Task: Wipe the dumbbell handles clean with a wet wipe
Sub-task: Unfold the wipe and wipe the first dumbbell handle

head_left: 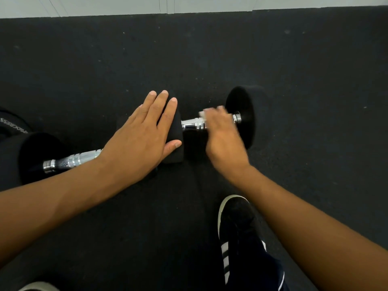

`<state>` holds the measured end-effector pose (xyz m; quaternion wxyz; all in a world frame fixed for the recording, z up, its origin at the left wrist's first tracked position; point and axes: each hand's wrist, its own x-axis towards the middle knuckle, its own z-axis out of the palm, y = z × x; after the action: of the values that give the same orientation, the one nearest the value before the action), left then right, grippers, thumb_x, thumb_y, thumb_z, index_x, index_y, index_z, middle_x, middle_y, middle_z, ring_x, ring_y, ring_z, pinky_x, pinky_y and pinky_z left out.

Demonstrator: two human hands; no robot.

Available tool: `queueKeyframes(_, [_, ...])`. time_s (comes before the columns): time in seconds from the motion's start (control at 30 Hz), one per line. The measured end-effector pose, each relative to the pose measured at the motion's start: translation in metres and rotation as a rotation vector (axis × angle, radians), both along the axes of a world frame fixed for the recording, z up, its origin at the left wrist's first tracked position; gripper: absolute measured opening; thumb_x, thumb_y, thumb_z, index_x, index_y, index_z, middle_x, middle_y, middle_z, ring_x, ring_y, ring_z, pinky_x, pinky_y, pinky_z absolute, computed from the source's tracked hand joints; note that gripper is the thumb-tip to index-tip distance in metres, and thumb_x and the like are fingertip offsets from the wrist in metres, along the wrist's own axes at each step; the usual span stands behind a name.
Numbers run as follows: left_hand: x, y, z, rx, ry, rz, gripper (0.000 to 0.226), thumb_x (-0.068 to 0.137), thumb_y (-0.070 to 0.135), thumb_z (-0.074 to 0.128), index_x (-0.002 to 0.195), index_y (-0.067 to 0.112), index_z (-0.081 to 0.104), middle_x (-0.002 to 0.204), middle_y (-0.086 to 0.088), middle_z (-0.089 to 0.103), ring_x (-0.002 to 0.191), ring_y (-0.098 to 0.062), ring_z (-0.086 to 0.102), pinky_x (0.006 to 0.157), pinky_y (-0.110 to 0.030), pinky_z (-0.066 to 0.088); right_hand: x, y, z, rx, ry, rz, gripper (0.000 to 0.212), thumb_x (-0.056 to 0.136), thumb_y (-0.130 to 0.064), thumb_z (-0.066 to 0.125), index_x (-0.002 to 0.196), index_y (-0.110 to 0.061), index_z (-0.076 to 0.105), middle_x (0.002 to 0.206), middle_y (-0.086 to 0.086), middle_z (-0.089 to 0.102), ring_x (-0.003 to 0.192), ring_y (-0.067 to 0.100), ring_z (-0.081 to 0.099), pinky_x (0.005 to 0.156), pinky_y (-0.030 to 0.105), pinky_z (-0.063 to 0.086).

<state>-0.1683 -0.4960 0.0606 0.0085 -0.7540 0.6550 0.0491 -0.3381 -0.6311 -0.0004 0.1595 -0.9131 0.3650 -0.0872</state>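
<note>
Two black dumbbells with chrome handles lie on the dark rubber floor. The right dumbbell lies across the middle. My right hand wraps a white wet wipe around its chrome handle near the right head; the hand is blurred. My left hand rests flat, fingers straight, on that dumbbell's left head. The left dumbbell lies at the left, its handle partly hidden under my left wrist.
My right foot in a black shoe with white stripes stands on the floor below the right hand. Another black item with white lettering lies at the far left edge. A pale wall base runs along the top.
</note>
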Motion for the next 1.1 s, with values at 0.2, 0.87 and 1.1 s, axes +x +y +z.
queueKeyframes(0.2, [0.001,-0.002,0.003,0.020,0.035,0.021,0.084,0.097,0.055,0.027,0.161,0.004,0.005,0.168,-0.021,0.007,0.156,-0.037,0.010,0.125,-0.049,0.022,0.019,-0.009,0.006,-0.005,0.093,-0.077,0.033,0.081,0.008,0.050,0.110,0.001,0.063,0.113,0.019,0.062,0.117,0.039,0.052,0.108,0.042,0.039])
queueKeyframes(0.87, [-0.019,-0.025,0.035,-0.115,0.475,-0.005,0.033,0.084,0.058,0.063,0.108,0.035,0.060,0.118,0.015,0.065,0.120,-0.005,0.055,0.125,-0.045,0.018,-0.001,0.036,0.068,0.958,-0.792,-0.379,0.044,0.096,0.004,0.043,0.121,-0.031,0.052,0.104,0.007,0.072,0.098,0.028,0.073,0.089,0.050,0.060])
queueKeyframes(1.1, [-0.024,-0.039,0.035,-0.207,0.548,0.083,0.021,0.090,0.045,0.066,0.106,0.031,0.065,0.088,0.017,0.068,0.078,0.002,0.062,0.096,-0.034,0.053,-0.003,0.022,0.074,0.877,-0.761,-0.414,0.043,0.099,0.002,0.049,0.130,-0.027,0.052,0.106,0.007,0.068,0.097,0.025,0.075,0.075,0.045,0.065])
